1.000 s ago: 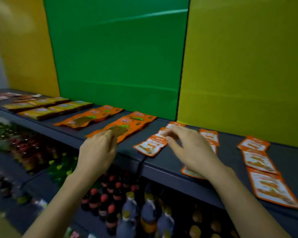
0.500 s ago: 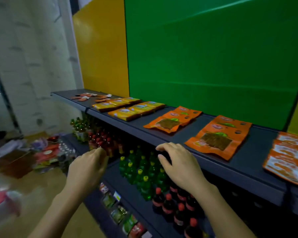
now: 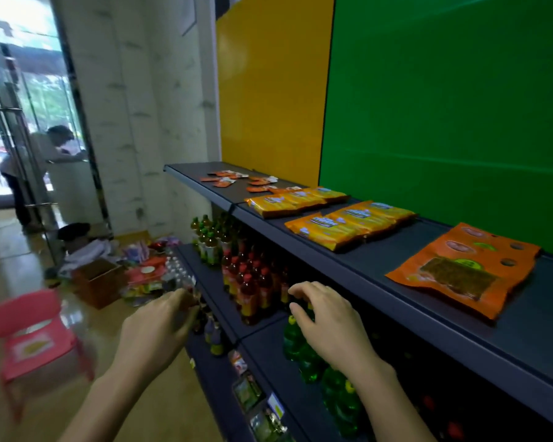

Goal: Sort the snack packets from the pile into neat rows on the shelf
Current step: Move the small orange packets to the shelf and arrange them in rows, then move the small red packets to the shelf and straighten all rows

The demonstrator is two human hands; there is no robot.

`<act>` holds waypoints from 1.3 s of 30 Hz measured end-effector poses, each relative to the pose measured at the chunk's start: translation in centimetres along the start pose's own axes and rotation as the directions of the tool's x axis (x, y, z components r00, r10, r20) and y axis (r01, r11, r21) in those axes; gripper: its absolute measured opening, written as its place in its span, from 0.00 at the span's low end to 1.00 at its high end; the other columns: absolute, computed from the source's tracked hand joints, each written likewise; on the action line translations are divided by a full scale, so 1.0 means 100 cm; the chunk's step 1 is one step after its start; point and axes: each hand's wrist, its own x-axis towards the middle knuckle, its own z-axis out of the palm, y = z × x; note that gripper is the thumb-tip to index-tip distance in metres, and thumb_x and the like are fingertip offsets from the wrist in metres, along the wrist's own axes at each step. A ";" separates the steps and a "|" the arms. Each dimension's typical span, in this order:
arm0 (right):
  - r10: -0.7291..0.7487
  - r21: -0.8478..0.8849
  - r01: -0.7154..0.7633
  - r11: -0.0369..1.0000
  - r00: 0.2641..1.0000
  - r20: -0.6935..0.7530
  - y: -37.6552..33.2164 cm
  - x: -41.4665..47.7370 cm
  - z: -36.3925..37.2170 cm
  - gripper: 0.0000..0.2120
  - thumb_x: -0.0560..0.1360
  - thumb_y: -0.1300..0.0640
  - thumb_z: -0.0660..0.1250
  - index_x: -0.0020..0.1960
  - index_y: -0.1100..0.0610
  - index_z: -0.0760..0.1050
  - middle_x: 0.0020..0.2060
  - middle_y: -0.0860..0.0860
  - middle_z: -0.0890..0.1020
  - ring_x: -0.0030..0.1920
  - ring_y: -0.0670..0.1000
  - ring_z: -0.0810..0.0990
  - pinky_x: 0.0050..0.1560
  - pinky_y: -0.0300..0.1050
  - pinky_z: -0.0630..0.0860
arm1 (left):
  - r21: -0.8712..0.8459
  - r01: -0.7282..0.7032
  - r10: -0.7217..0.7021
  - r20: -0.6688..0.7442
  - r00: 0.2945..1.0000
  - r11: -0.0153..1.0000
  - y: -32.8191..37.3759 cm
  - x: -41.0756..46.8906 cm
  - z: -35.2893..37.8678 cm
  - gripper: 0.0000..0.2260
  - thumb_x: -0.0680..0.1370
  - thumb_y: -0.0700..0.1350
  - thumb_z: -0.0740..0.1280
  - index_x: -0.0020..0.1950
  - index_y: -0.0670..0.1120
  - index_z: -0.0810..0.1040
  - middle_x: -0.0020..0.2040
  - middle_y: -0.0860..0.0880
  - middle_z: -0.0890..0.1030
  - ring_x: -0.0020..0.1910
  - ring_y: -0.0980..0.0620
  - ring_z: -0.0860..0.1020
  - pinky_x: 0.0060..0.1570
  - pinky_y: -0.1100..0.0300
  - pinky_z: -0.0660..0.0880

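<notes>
Below the front lip of the top shelf point(image 3: 396, 272), both hands now hang in the air in front of the bottle racks, holding nothing. A second ago they lay on the shelf itself, the left hand point(image 3: 160, 327) on a large orange packet and the right hand point(image 3: 329, 327) on a small white-and-orange one; half a second ago they had already dropped off the edge. The left fingers point(image 3: 186, 298) are loosely curled and blurred at the tips; the right fingers point(image 3: 300, 290) are bent and slightly spread, above the green bottles point(image 3: 300, 349).

The view has swung far to the left. The rows of small white-and-orange packets that filled the right side earlier are out of frame. The large orange packets point(image 3: 466, 269), once in the middle, now lie stacked at the right, and the two rows of yellow packets point(image 3: 348, 223) sit near the centre. The pile of small packets point(image 3: 237, 180), scattered loose at the shelf's far left end, is well apart from both hands but more plainly in sight than before.

Newly in view at the left are a pink chair point(image 3: 32, 339), a cardboard box point(image 3: 98, 282) on the floor, and a person point(image 3: 45, 154) by the glass door.
</notes>
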 end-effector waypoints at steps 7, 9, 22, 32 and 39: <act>-0.074 0.049 0.076 0.996 0.997 -0.031 -0.020 0.121 0.040 0.14 0.79 0.48 0.56 0.64 0.45 0.69 0.60 0.40 0.74 0.61 0.43 0.72 0.56 0.39 0.69 | 0.056 0.019 -0.017 -0.036 0.999 0.998 -0.067 0.099 0.021 0.07 0.76 0.52 0.64 0.47 0.50 0.76 0.41 0.53 0.81 0.40 0.52 0.80 0.36 0.55 0.78; -0.083 0.057 0.085 0.995 0.996 -0.030 -0.024 0.149 0.056 0.13 0.80 0.48 0.55 0.63 0.45 0.69 0.59 0.40 0.75 0.60 0.43 0.72 0.56 0.39 0.69 | 0.064 0.046 -0.044 -0.034 0.998 0.997 -0.082 0.117 0.030 0.07 0.76 0.51 0.65 0.48 0.50 0.77 0.42 0.53 0.82 0.41 0.52 0.80 0.34 0.55 0.78; -0.043 0.069 0.039 0.997 0.998 0.054 -0.060 0.295 0.178 0.13 0.80 0.49 0.55 0.62 0.46 0.70 0.58 0.40 0.75 0.59 0.42 0.73 0.54 0.36 0.70 | 0.050 0.050 -0.057 0.145 0.988 0.997 -0.213 0.226 0.110 0.09 0.78 0.56 0.59 0.52 0.53 0.73 0.48 0.57 0.79 0.47 0.57 0.78 0.42 0.61 0.77; 0.078 0.064 -0.068 0.996 0.984 -0.157 -0.123 0.434 0.224 0.11 0.79 0.51 0.57 0.59 0.47 0.73 0.54 0.40 0.77 0.55 0.42 0.76 0.54 0.39 0.74 | -0.024 -0.161 0.163 0.097 0.982 0.987 -0.319 0.374 0.122 0.09 0.78 0.54 0.60 0.52 0.51 0.74 0.47 0.55 0.79 0.44 0.55 0.78 0.35 0.64 0.71; 0.196 0.032 -0.195 0.980 0.941 -0.274 -0.124 0.502 0.234 0.09 0.78 0.53 0.60 0.56 0.48 0.75 0.52 0.42 0.80 0.52 0.43 0.78 0.52 0.42 0.76 | -0.104 -0.258 0.266 0.070 0.961 0.960 -0.354 0.447 0.154 0.10 0.77 0.55 0.60 0.48 0.50 0.74 0.45 0.52 0.81 0.45 0.52 0.80 0.33 0.60 0.71</act>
